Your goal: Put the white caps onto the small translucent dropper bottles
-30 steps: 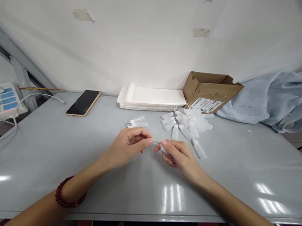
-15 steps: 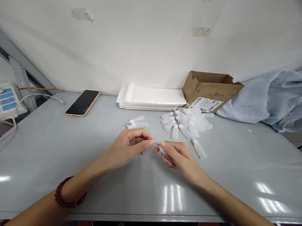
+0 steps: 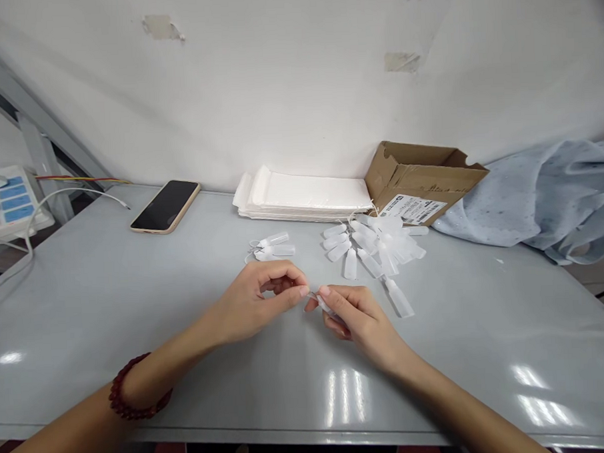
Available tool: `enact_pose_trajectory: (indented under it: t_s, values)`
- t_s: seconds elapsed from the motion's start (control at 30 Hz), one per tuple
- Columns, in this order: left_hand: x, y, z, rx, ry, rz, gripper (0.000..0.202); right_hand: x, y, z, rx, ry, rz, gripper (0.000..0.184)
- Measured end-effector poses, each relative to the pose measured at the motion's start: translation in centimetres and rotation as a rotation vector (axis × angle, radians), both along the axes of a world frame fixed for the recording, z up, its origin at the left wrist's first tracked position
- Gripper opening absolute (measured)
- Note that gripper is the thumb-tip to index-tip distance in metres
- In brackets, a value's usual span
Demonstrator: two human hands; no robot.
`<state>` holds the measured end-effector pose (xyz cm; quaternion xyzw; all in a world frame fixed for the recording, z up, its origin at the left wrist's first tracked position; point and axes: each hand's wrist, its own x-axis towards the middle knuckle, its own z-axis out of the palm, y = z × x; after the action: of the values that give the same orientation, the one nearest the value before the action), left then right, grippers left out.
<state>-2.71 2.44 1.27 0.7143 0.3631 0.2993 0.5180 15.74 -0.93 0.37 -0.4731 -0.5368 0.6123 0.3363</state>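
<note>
My right hand (image 3: 359,317) is closed around a small translucent plastic bottle (image 3: 326,305), whose tip points left. My left hand (image 3: 258,298) pinches thumb and forefinger together at that tip; what it pinches is too small to make out. Both hands hover just above the grey table (image 3: 135,307), near its middle. A heap of several similar little bottles (image 3: 375,246) lies behind my right hand, with one bottle (image 3: 398,298) apart from it. Two more bottles (image 3: 273,246) lie behind my left hand.
A phone (image 3: 165,206) lies face up at the back left. A stack of white padded envelopes (image 3: 303,196) rests against the wall, beside an open cardboard box (image 3: 423,178). Blue cloth (image 3: 546,199) is bunched at the right. A cable (image 3: 55,200) trails off the left edge.
Both hands have sunk slightly toward the table and closer together; the fingers keep the same grip on the bottle.
</note>
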Motion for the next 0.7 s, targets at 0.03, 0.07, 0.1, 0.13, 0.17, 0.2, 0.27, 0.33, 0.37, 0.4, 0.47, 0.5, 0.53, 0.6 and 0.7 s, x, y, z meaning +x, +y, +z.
enact_pose_trajectory:
  t_s: [0.03, 0.07, 0.1, 0.13, 0.17, 0.2, 0.27, 0.33, 0.37, 0.4, 0.47, 0.5, 0.53, 0.6, 0.7]
  values:
    - [0.0, 0.0, 0.01, 0.004, 0.005, -0.006, 0.015, -0.01, -0.04, -0.01, -0.007, -0.005, 0.001, 0.043]
    - [0.0, 0.0, 0.02, 0.005, 0.011, -0.012, 0.015, -0.02, -0.09, 0.0, -0.011, -0.013, 0.0, 0.043]
    - [-0.01, 0.01, 0.03, 0.005, 0.019, -0.016, 0.015, -0.04, -0.13, 0.01, -0.013, -0.023, 0.001, 0.044]
    - [-0.01, 0.02, 0.03, 0.006, 0.028, -0.017, 0.016, -0.06, -0.16, 0.04, -0.013, -0.034, 0.0, 0.044]
    - [-0.01, 0.03, 0.03, 0.007, 0.035, -0.019, 0.016, -0.09, -0.17, 0.07, -0.012, -0.044, -0.001, 0.044]
    - [0.0, 0.05, 0.02, 0.009, 0.042, -0.021, 0.016, -0.13, -0.17, 0.11, -0.01, -0.052, -0.002, 0.044]
    - [0.02, 0.07, -0.02, 0.016, 0.055, -0.024, 0.017, -0.22, -0.13, 0.16, -0.009, -0.059, -0.009, 0.045]
    - [0.05, 0.06, -0.08, 0.023, 0.066, -0.031, 0.016, -0.29, -0.08, 0.18, -0.011, -0.06, -0.016, 0.046]
    - [0.06, 0.05, -0.11, 0.026, 0.072, -0.034, 0.016, -0.31, -0.06, 0.17, -0.013, -0.061, -0.019, 0.046]
    - [0.06, 0.02, -0.15, 0.027, 0.077, -0.037, 0.016, -0.32, -0.06, 0.15, -0.017, -0.062, -0.022, 0.047]
    - [0.07, -0.03, -0.21, 0.028, 0.089, -0.037, 0.016, -0.31, -0.07, 0.09, -0.021, -0.068, -0.02, 0.047]
    - [0.07, -0.06, -0.24, 0.029, 0.096, -0.036, 0.017, -0.29, -0.07, 0.04, -0.02, -0.073, -0.019, 0.047]
    - [0.08, -0.07, -0.27, 0.031, 0.104, -0.036, 0.017, -0.28, -0.08, -0.02, -0.018, -0.076, -0.017, 0.047]
    - [0.12, -0.1, -0.32, 0.037, 0.123, -0.037, 0.016, -0.28, -0.09, -0.13, -0.014, -0.082, -0.016, 0.047]
    - [0.24, -0.17, -0.32, 0.048, 0.139, -0.045, 0.014, -0.36, -0.07, -0.24, -0.023, -0.091, -0.036, 0.048]
